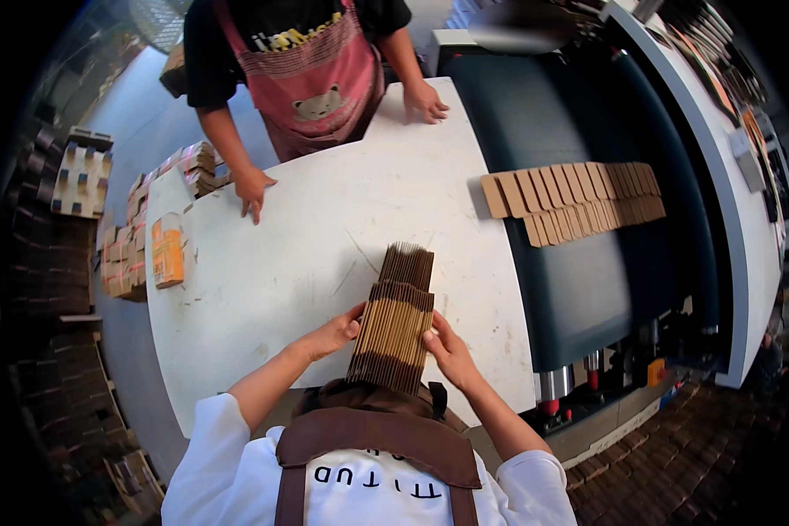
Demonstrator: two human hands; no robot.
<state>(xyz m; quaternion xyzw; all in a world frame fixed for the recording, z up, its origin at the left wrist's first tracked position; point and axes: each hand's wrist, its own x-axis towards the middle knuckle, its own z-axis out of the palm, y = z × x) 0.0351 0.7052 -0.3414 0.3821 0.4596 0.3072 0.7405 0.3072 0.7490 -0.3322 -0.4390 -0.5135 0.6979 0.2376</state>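
A thick stack of flat brown cardboard blanks (391,323) stands on edge in front of my body, over the near side of the white table (263,289). My left hand (338,331) is closed on the left side of the stack, thumb toward me. From the right, my right hand (450,347) presses against the opposite side, so the stack is squeezed between both palms. Its edges form fine parallel lines, and its far part is narrower than its near part. The fingers beneath are partly hidden by the stack.
Across the table stands a co-worker in a pink apron (316,79), both hands resting on the tabletop. A dark conveyor belt (579,298) at right carries overlapping cardboard blanks (579,195). An orange box (167,252) sits at the table's left edge, near bundled cardboard (124,254).
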